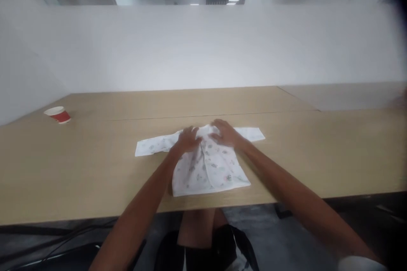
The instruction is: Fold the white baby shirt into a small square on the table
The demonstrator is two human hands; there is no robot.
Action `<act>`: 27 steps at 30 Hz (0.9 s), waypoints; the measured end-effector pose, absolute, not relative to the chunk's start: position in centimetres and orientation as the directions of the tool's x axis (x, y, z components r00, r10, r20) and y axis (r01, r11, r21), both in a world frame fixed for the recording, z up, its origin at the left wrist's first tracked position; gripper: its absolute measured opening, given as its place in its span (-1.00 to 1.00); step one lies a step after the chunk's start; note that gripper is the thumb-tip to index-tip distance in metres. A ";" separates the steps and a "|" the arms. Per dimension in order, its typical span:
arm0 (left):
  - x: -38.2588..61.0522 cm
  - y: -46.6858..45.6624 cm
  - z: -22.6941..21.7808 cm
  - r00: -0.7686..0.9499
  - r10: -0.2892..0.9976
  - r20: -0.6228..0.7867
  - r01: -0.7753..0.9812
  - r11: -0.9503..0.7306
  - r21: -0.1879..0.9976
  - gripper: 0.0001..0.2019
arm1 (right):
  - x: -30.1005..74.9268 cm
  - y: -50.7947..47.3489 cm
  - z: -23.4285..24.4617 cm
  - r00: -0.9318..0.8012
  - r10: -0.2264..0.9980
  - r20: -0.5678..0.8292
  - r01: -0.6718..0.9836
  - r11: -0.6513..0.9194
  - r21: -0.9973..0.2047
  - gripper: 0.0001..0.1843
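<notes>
A small white shirt point(210, 169) with a faint print lies spread flat on the wooden table point(95, 169), both sleeves stretched out to the sides. My left hand point(187, 139) rests on the shirt's upper part near the collar, fingers lying flat on the cloth. Beside it, my right hand point(224, 133) also presses on the collar area, its fingers bent down onto the fabric. The two hands nearly touch over the neckline.
A red and white paper cup point(59, 114) lies tipped on the table at the far left. A white partition wall point(203, 46) stands behind the table. The table's front edge runs just below the shirt, above my knees.
</notes>
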State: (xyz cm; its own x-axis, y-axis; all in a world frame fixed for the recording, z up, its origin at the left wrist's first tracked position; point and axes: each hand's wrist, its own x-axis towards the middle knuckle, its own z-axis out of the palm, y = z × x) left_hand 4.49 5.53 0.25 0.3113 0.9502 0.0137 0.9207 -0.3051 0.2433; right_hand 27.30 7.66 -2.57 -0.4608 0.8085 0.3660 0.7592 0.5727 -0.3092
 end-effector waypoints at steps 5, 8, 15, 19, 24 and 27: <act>2.7 8.0 -4.2 0.333 0.938 0.096 0.934 -0.342 0.101 -0.45 | 28.9 11.6 -6.8 -0.320 0.942 0.105 0.927 0.334 -0.173 -0.17; 1.1 8.3 -4.4 0.394 0.914 0.100 0.914 -0.401 0.064 -0.43 | 30.8 11.7 -7.1 -0.269 0.960 0.079 0.945 0.279 -0.169 -0.13; -2.0 9.4 -2.8 0.318 0.947 -0.041 0.942 -0.312 0.121 -0.38 | 34.3 12.8 -6.4 -0.240 0.970 -0.024 0.949 0.229 -0.217 -0.14; -3.3 9.7 -2.3 0.288 0.957 -0.044 0.946 -0.277 0.170 -0.41 | 35.3 12.3 -5.2 -0.248 0.966 -0.076 0.939 0.220 -0.265 -0.13; -4.8 10.3 -1.5 0.251 0.966 0.069 0.942 -0.260 0.214 -0.60 | 36.0 11.5 -3.9 -0.109 0.994 0.007 0.911 0.102 -0.399 -0.34; -5.8 10.4 -1.2 0.163 0.972 0.167 0.928 -0.209 0.309 -0.77 | 36.1 11.5 -4.0 -0.123 0.987 0.101 0.897 0.154 -0.413 -0.51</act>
